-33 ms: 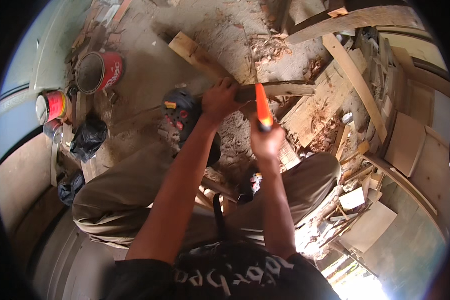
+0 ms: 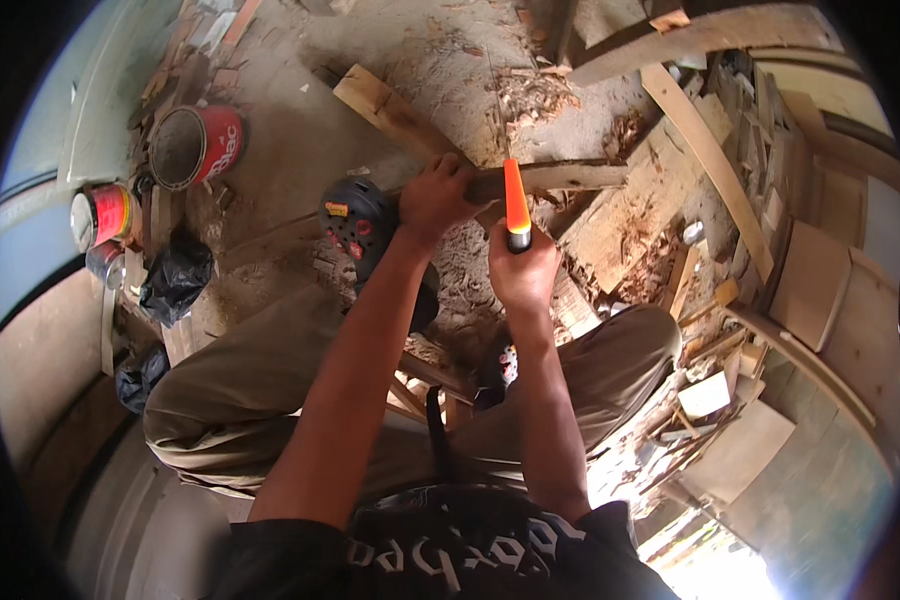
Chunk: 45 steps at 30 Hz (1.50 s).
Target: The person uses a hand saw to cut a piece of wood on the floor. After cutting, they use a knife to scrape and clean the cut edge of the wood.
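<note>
My left hand [image 2: 436, 200] presses down on a narrow weathered wood strip [image 2: 580, 176], its fingers curled over the strip's left part. Closed in a fist, my right hand [image 2: 526, 272] grips a tool with a tapering orange part [image 2: 515, 195] and a black end. The orange part points away from me and passes over the strip, right of my left hand; I cannot make out the tool's far end. A thicker wood piece [image 2: 390, 108] runs beneath the strip at an angle. Beside my left hand is my left foot in a dark clog [image 2: 355, 225] with charms.
A red paint bucket [image 2: 198, 148] and smaller cans [image 2: 100, 215] stand at the left, near black plastic bags [image 2: 178, 277]. A wide board [image 2: 635, 215] with wood shavings lies to the right. Curved wood pieces [image 2: 710, 45] and stacked offcuts line the right side.
My right hand and the orange tool have shifted slightly left, and the tool stands more upright in the picture. My left hand and the wood strip have barely moved.
</note>
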{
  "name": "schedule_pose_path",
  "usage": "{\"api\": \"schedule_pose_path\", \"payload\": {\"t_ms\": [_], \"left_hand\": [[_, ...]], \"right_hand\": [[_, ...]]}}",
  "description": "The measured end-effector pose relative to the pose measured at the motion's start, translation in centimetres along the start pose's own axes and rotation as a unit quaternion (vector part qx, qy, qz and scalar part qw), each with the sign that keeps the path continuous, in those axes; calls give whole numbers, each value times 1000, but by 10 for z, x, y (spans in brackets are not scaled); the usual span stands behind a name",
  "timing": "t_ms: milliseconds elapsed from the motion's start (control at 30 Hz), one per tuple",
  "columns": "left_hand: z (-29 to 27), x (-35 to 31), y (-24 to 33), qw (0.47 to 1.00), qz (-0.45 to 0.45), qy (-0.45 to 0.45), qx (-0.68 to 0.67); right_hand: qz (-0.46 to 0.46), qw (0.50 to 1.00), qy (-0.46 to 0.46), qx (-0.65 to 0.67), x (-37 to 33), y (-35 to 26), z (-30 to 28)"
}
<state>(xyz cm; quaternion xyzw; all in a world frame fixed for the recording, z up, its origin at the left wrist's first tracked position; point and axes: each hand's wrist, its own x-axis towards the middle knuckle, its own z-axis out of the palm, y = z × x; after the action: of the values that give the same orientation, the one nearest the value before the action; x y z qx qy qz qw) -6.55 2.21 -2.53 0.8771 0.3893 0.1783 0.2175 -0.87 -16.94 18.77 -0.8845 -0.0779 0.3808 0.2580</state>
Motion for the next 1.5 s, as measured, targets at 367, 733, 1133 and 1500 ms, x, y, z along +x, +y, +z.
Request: {"api": "schedule_pose_path", "payload": {"t_ms": [367, 733, 1133, 1500], "left_hand": [[0, 5, -9, 995, 61, 73, 4], [-8, 4, -17, 1000, 14, -3, 22], [-5, -1, -5, 1000, 16, -12, 2], [-6, -3, -5, 1000, 4, -19, 2]], "right_hand": [[-178, 983, 23, 39, 57, 32, 24], [-139, 990, 15, 35, -17, 84, -15], [-187, 980, 25, -65, -74, 110, -40], [-156, 986, 39, 47, -39, 74, -15]]}}
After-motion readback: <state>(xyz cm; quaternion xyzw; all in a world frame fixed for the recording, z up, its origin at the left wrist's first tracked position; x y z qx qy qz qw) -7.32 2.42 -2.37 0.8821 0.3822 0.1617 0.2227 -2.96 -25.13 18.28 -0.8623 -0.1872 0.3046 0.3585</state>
